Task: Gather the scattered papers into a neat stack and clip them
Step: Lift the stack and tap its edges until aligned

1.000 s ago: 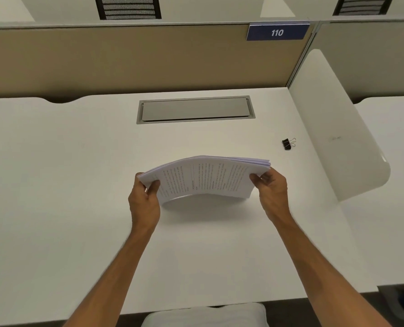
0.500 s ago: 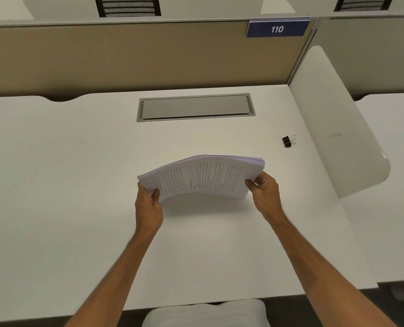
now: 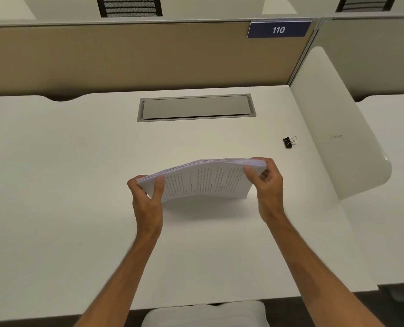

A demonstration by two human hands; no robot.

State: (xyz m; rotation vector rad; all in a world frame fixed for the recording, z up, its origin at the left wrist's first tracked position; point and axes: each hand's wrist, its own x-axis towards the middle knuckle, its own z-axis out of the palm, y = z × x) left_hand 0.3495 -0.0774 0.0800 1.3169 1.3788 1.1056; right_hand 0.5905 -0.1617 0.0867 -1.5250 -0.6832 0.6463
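Note:
A stack of printed papers [image 3: 203, 179] stands on its long edge on the white desk [image 3: 78, 185], bowed upward in the middle, printed side toward me. My left hand [image 3: 147, 197] pinches its left end with the thumb on the front sheet. At the other end my right hand [image 3: 265, 182] grips the stack, thumb in front and fingers behind. A black binder clip [image 3: 288, 142] with silver handles lies on the desk, beyond and to the right of my right hand, apart from the papers.
A grey cable hatch [image 3: 196, 107] is set into the desk behind the papers. A tan partition [image 3: 125, 55] with a blue sign reading 110 [image 3: 278, 29] closes the back. A white side divider [image 3: 337, 126] stands along the right edge.
Both hands have shifted up the stack's ends, thumbs now further over the front sheet. The stack stays bowed in about the same place. The clip has not moved.

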